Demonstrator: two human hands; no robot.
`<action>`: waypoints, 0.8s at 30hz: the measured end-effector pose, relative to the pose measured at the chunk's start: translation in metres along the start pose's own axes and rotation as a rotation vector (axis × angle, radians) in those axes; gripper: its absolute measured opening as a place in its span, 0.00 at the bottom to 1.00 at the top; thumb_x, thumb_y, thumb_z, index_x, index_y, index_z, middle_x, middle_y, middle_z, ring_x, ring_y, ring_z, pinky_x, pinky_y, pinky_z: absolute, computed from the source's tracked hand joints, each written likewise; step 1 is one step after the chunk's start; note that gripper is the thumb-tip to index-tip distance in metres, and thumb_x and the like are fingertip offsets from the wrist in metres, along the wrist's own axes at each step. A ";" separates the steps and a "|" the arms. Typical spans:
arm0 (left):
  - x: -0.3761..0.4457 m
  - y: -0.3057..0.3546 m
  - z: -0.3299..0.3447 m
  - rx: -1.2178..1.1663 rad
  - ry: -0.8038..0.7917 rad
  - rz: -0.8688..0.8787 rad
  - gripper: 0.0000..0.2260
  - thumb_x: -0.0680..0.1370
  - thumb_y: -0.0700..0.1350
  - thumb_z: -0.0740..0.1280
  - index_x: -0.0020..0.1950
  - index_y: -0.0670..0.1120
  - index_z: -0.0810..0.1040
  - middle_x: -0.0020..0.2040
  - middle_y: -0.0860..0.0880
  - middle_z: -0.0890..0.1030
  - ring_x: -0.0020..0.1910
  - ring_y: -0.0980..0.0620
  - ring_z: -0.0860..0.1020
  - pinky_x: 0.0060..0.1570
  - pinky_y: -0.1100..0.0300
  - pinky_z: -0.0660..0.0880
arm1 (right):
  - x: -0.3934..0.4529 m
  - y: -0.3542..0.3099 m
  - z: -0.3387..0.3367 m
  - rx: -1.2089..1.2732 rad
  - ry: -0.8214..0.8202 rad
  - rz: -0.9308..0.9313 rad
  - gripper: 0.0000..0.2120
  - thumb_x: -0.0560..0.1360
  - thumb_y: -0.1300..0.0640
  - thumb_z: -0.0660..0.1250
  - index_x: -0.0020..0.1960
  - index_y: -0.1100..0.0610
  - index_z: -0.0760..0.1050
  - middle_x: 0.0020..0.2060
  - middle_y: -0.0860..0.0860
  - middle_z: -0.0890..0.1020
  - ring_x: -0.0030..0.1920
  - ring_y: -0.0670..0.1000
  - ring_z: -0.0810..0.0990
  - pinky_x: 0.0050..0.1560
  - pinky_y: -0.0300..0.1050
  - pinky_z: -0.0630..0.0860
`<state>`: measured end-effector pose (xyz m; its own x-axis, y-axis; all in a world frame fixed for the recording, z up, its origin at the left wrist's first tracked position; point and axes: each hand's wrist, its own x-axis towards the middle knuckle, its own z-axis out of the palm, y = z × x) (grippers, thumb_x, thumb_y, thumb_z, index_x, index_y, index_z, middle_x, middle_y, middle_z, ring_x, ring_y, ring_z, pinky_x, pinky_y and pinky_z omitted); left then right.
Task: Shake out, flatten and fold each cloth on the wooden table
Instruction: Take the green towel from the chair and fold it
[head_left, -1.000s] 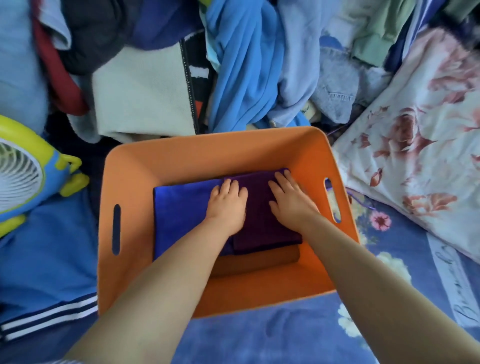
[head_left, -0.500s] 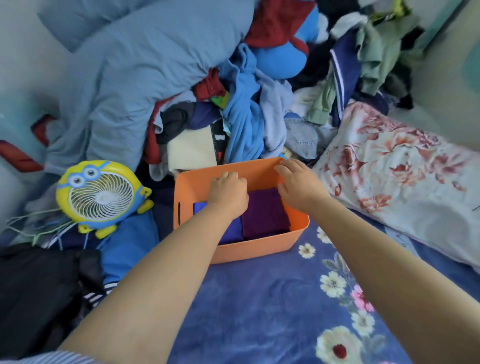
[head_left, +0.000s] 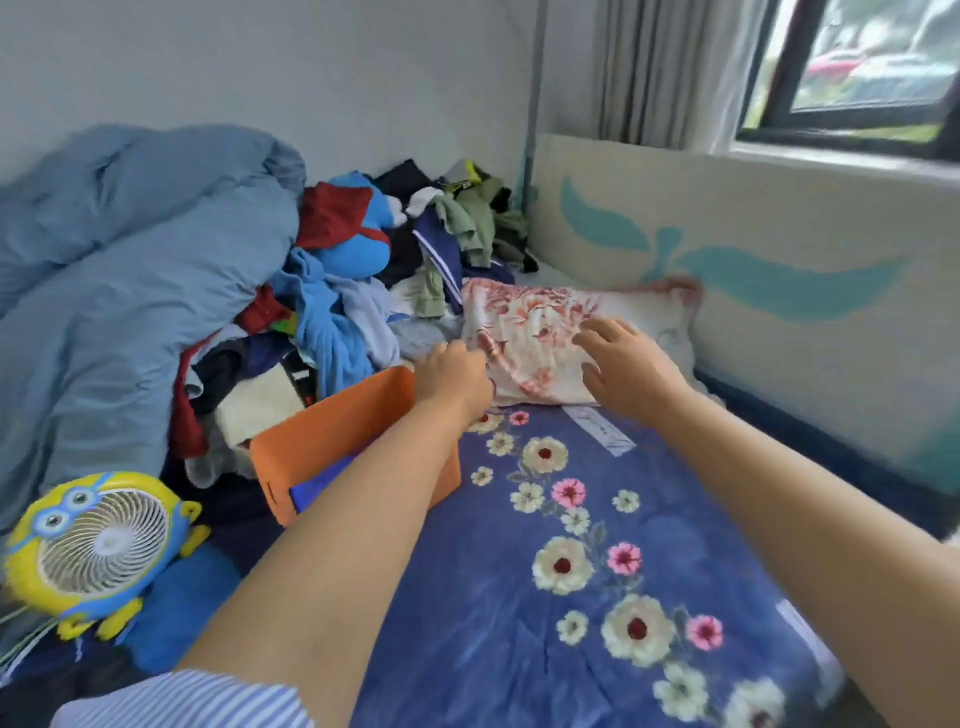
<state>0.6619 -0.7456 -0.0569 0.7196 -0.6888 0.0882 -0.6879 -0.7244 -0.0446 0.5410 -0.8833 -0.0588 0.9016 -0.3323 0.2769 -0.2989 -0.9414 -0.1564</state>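
At the left edge of the bed a yellow fan (head_left: 91, 551) lies below a heaped blue duvet (head_left: 119, 291) and a pile of unfolded clothes (head_left: 363, 280). Just right of these, the orange bin (head_left: 343, 426) holds a folded blue cloth (head_left: 317, 486), so at least one piece appears done. The left hand (head_left: 453, 375) hovers over the bin's far rim, fingers curled, gripping nothing visible. The right hand (head_left: 623, 364) is open, reaching over the floral pillow (head_left: 535, 332) at the far edge of the flowered bedspread (head_left: 597, 571). No wooden table shows; much folding likely remains.
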 end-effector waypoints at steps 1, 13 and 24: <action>-0.011 0.024 -0.006 -0.001 0.015 0.055 0.15 0.80 0.42 0.54 0.63 0.40 0.72 0.65 0.41 0.71 0.65 0.41 0.67 0.62 0.50 0.66 | -0.027 0.014 -0.014 -0.014 0.044 0.070 0.17 0.74 0.63 0.59 0.63 0.65 0.71 0.66 0.60 0.70 0.67 0.59 0.66 0.65 0.53 0.67; -0.146 0.353 -0.051 -0.126 0.065 0.752 0.14 0.79 0.44 0.57 0.61 0.41 0.74 0.63 0.42 0.73 0.64 0.41 0.69 0.60 0.52 0.68 | -0.367 0.159 -0.160 -0.204 0.164 0.775 0.18 0.75 0.62 0.59 0.64 0.64 0.70 0.65 0.59 0.72 0.67 0.59 0.67 0.66 0.52 0.67; -0.287 0.646 -0.065 -0.150 0.047 1.237 0.14 0.79 0.44 0.56 0.60 0.43 0.76 0.60 0.44 0.74 0.61 0.44 0.70 0.55 0.54 0.69 | -0.633 0.283 -0.246 -0.264 0.196 1.185 0.15 0.76 0.62 0.58 0.60 0.65 0.74 0.61 0.59 0.75 0.65 0.58 0.69 0.67 0.51 0.65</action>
<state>0.0045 -1.0142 -0.0463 -0.4194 -0.9018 0.1042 -0.9071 0.4208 -0.0092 -0.1912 -0.9541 -0.0454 -0.0253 -0.9715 0.2356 -0.9757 -0.0273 -0.2173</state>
